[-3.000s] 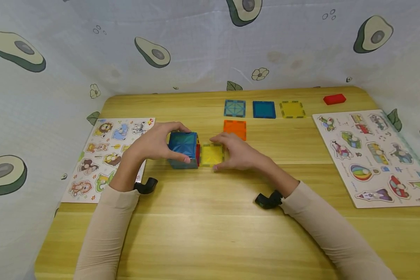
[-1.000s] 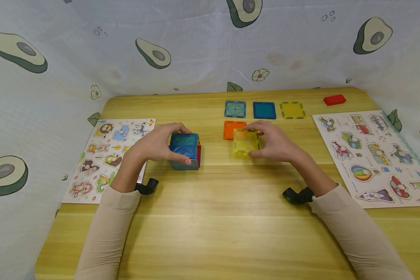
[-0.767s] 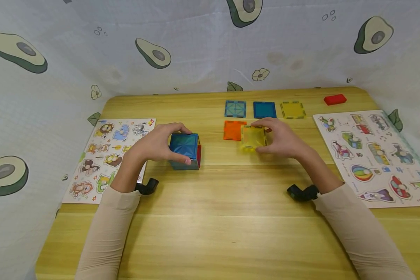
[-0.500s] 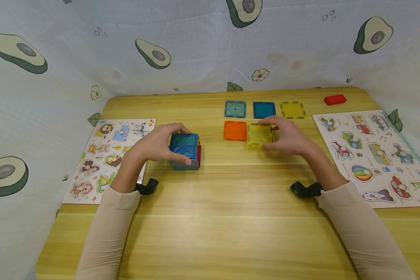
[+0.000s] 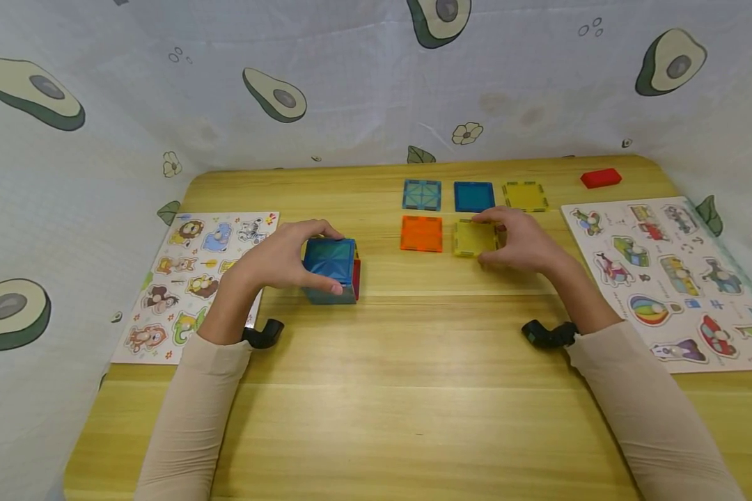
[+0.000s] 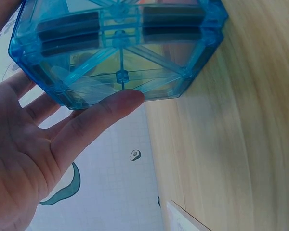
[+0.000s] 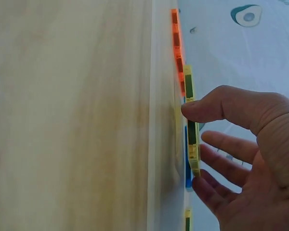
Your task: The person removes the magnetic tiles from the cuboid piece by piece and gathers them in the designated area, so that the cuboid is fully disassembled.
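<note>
My left hand (image 5: 274, 256) grips a cube of magnetic tiles (image 5: 328, 261) on the table, thumb on the near side and fingers at the far side. Its top is blue, and red shows on its right side. In the left wrist view the thumb presses the clear blue face of the cube (image 6: 123, 60). Between thumb and fingers, my right hand (image 5: 525, 240) holds a square yellow magnetic tile (image 5: 472, 239) by its edges, just right of an orange tile (image 5: 421, 234). The right wrist view shows this yellow tile (image 7: 191, 134) edge-on, slightly off the tabletop.
Along the back lie a patterned light blue tile (image 5: 422, 195), a dark blue tile (image 5: 473, 197), another yellow tile (image 5: 525, 197) and a red block (image 5: 600, 178). An animal puzzle board (image 5: 157, 309) lies left, a vehicle puzzle board (image 5: 658, 327) right.
My right hand has carried the yellow tile from beside the cube rightward and back, past the orange tile, to its right side. My left hand has stayed on the cube.
</note>
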The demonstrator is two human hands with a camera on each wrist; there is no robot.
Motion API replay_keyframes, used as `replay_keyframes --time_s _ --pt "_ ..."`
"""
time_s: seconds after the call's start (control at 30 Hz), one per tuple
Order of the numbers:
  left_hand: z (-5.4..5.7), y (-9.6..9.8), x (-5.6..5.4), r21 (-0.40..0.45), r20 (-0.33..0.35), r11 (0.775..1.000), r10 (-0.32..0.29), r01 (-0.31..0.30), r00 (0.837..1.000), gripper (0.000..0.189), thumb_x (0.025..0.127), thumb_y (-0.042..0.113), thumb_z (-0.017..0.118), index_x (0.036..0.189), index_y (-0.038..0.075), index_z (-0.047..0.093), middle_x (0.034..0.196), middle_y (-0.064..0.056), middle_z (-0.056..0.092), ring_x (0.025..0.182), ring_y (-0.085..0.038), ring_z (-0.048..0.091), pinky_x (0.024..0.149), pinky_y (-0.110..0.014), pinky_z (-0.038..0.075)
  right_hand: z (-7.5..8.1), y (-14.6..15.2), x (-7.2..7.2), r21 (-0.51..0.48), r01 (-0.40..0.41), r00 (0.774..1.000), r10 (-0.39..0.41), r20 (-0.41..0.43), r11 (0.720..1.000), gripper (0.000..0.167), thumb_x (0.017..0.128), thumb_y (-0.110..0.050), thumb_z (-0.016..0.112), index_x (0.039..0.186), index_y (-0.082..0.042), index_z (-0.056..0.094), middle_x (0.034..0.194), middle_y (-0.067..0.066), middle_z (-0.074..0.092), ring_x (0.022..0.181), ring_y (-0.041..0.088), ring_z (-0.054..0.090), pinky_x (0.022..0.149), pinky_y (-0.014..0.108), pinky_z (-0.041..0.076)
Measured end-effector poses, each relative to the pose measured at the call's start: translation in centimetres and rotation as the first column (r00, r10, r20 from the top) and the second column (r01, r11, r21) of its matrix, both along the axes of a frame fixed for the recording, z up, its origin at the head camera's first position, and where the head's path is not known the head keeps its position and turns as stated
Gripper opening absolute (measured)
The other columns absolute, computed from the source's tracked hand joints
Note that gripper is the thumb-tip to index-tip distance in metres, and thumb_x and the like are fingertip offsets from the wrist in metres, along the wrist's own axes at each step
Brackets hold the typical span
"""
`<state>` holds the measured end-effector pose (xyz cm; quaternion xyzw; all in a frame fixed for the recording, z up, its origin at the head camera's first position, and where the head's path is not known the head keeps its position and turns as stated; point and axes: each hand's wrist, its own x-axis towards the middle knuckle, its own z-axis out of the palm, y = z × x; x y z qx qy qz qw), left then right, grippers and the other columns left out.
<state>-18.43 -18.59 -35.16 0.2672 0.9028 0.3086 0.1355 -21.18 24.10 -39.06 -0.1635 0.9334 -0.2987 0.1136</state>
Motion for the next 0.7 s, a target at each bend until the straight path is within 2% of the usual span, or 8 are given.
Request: replay_keyframes --time_s 0.4,0.57,0.7 --pt "0.02 0.08 -0.01 -0.007 -0.012 1.000 -0.024 0.024 1.000 0.080 0.072 0.051 0.093 0.137 0.020 0.059 0.134 -0.002 0.063 0.112 -0.022 0.060 0.091 -0.041 0.055 -0.43 0.42 -0.61 0.028 -0.011 1.000 0.010 0.021 1.000 0.062 0.085 -0.011 0.081 0.141 0.001 0.057 0.154 0.026 0.044 0.146 0.046 0.035 0.120 0.064 0.027" --pt "0.16 -0.46 0.05 -0.036 -0.034 0.998 -0.057 0.055 0.998 0.083 0.073 0.052 0.091 0.143 0.024 0.056 0.145 -0.003 0.055 0.122 -0.025 0.055 0.096 -0.048 0.054 -0.18 0.43 -0.42 0.015 0.009 1.000 -0.009 0.003 1.000 0.064 0.087 -0.015 0.081 0.144 -0.001 0.055 0.156 0.025 0.043 0.143 0.047 0.039 0.118 0.065 0.030" --pt "0.30 -0.77 0.09 -0.047 -0.035 0.997 -0.065 0.063 0.997 0.083 0.074 0.050 0.090 0.146 0.027 0.055 0.150 -0.004 0.050 0.127 -0.027 0.053 0.097 -0.050 0.054 0.28 0.27 0.02 -0.043 0.057 0.998 -0.057 -0.011 0.997 0.064 0.092 -0.024 0.078 0.147 -0.004 0.052 0.156 0.023 0.043 0.138 0.048 0.043 0.114 0.066 0.035"
